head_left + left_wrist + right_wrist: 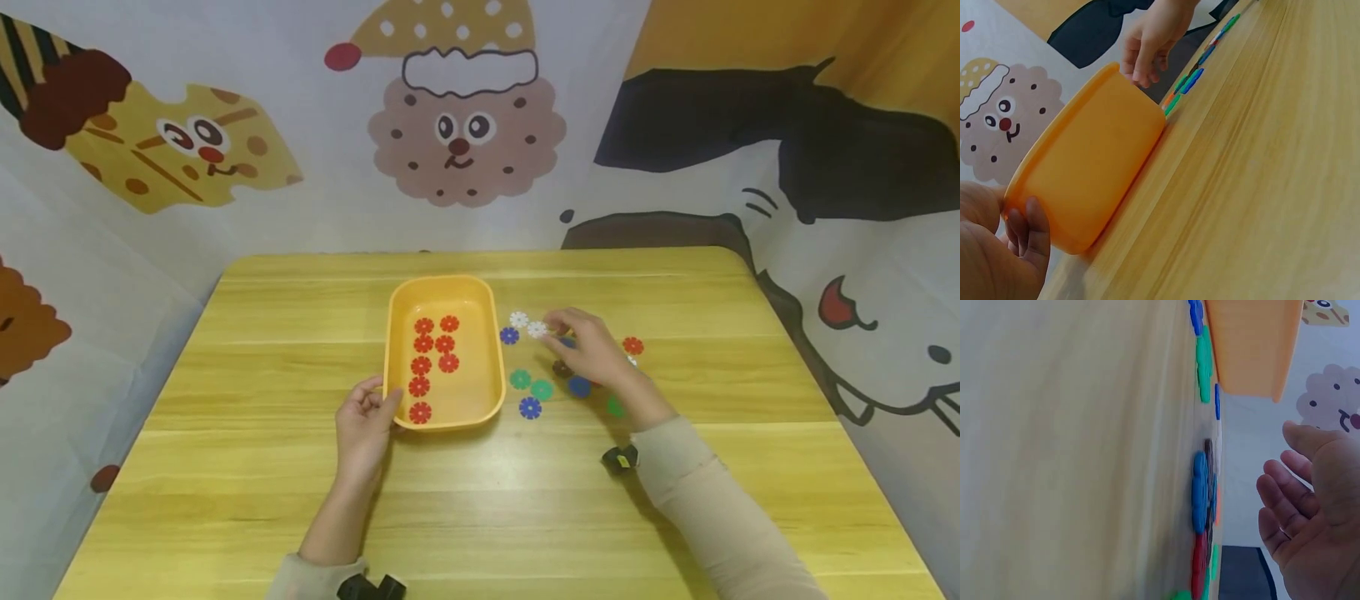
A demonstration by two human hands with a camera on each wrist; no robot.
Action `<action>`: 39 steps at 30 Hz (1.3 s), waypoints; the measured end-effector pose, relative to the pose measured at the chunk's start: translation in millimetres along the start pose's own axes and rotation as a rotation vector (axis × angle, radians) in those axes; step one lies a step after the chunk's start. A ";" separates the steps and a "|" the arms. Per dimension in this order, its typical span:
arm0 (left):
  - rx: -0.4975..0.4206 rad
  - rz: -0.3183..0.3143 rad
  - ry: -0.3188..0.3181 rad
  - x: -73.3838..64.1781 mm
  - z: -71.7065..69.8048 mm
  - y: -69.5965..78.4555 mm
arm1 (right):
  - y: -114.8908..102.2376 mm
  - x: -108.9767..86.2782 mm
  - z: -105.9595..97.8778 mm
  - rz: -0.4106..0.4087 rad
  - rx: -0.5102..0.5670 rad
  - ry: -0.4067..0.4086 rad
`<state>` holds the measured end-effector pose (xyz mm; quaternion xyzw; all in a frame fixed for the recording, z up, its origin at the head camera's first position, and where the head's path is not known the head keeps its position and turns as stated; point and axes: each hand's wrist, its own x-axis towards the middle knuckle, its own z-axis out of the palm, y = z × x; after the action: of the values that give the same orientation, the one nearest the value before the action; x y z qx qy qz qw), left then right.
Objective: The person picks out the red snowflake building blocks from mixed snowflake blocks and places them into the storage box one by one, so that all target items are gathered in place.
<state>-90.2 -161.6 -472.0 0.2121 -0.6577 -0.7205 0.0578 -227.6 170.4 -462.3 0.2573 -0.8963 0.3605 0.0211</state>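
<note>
My left hand [363,429] grips the near left corner of a yellow plastic tray [480,408], thumb over the rim and fingers curled outside it. Several red snowflake discs [421,365] lie in the tray, mostly along its left side. To the right of the tray my right hand [588,346] hovers low over the table, thumb and fingers apart, with nothing between them in the right wrist view [1329,506]. Its fingertips overlap the edge of a white snowflake disc [536,330] in the head view. Another white disc [519,319] lies beside that one.
Around and under the right hand lie blue discs [530,407], green discs [542,389], a brown disc [561,368] and a red disc [633,345]; the hand hides some. Everything stands on a wooden table [480,517]. A cartoon-printed cloth [315,225] hangs behind it.
</note>
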 end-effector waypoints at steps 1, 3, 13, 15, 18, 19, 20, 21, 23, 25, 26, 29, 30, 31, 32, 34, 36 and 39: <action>0.002 0.000 -0.001 0.1 0.2 0.1 | 1.9 -1.3 -1.0 -0.008 -0.001 0.002; 0.006 0.000 -0.002 0.2 0.5 0.4 | 6.2 -4.0 -2.9 -0.031 -0.008 0.005; 0.013 0.004 0.004 -0.7 -0.6 0.2 | 16.9 -19.0 -14.0 0.000 0.010 -0.052; 0.015 0.005 0.004 -0.6 -0.6 0.3 | 18.7 -21.1 -16.4 0.016 -0.003 -0.065; 0.020 0.007 0.001 -0.6 -0.6 0.2 | 21.7 -24.5 -20.6 0.047 -0.027 -0.085; 0.021 0.007 0.001 -0.6 -0.6 0.2 | 22.8 -25.7 -22.2 0.055 -0.034 -0.090; 0.022 0.007 0.001 -0.5 -0.6 0.2 | 24.2 -27.0 -23.8 0.060 -0.040 -0.097; 0.023 0.007 0.001 -0.5 -0.6 0.1 | 25.2 -28.4 -25.5 0.065 -0.044 -0.106; 0.024 0.007 0.002 -0.4 -0.7 -0.1 | 28.1 -30.7 -29.2 0.065 -0.055 -0.124; 0.024 0.004 0.002 -0.3 -0.7 -0.2 | 31.8 -33.4 -33.3 0.069 -0.070 -0.145; 0.023 0.004 0.000 -0.1 -0.6 -0.2 | 33.8 -34.8 -35.6 0.074 -0.080 -0.155; 0.021 0.005 -0.007 0.2 0.0 0.0 | 38.7 -38.9 -42.6 0.096 -0.102 -0.172; 0.021 0.005 -0.008 0.3 0.2 0.1 | 39.9 -40.3 -44.8 0.101 -0.103 -0.179; 0.021 0.006 -0.009 0.4 0.4 0.3 | 40.7 -41.6 -46.7 0.106 -0.094 -0.188; 0.021 0.006 -0.009 0.3 0.5 0.4 | 40.8 -42.8 -48.2 0.110 -0.084 -0.199; 0.021 0.005 -0.008 0.3 0.6 0.6 | 41.0 -44.6 -50.2 0.121 -0.059 -0.221; 0.021 0.002 -0.006 0.3 0.5 0.7 | 40.8 -45.9 -51.0 0.128 -0.032 -0.249; 0.023 0.002 -0.006 0.4 0.7 0.9 | 40.3 -46.8 -51.5 0.147 -0.018 -0.278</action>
<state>-91.0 -161.3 -471.3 0.2100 -0.6662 -0.7136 0.0542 -213.8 249.5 -460.3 0.2382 -0.9102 0.3139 -0.1272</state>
